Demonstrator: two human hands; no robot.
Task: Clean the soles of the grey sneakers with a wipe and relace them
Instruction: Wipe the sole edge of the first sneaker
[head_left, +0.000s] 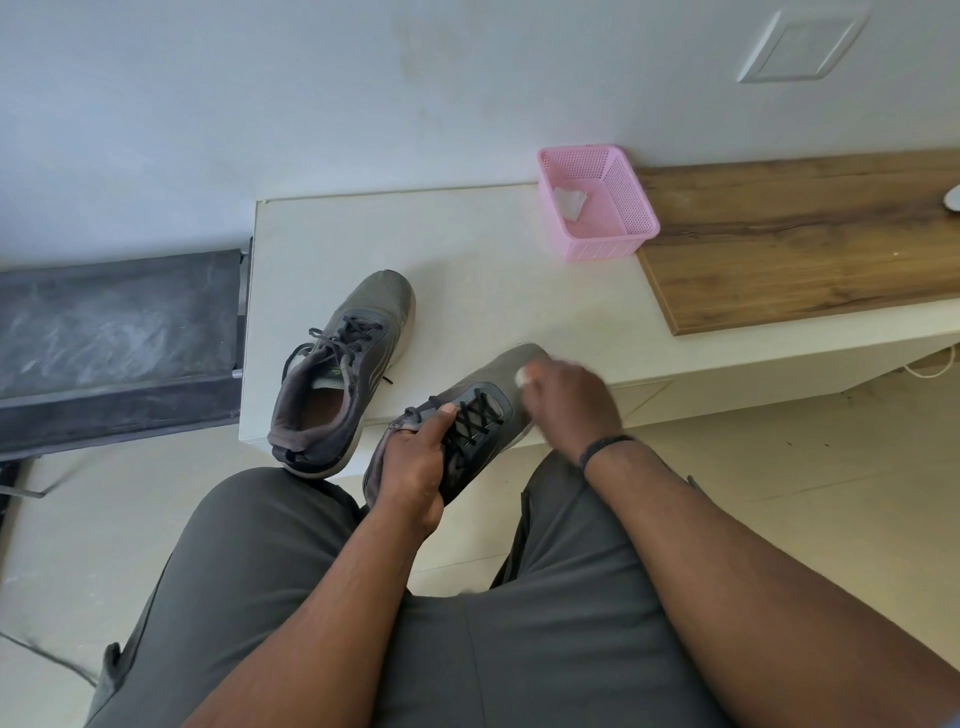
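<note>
One grey sneaker (347, 364) with black laces stands upright on the white table (467, 270), its heel over the front edge. My left hand (413, 467) grips the heel and collar of the second grey sneaker (485, 395), held at the table's front edge with its toe pointing away. My right hand (569, 400) is closed on a small white wipe (521, 375) and presses it against the right side of that sneaker near the toe. This hand is motion-blurred. The sole under it is hidden.
A pink mesh basket (618, 218) with a crumpled white wipe (570, 203) inside stands at the back of the table. A wooden board (805, 234) lies to its right. A dark bench (114, 332) is on the left. My legs are below.
</note>
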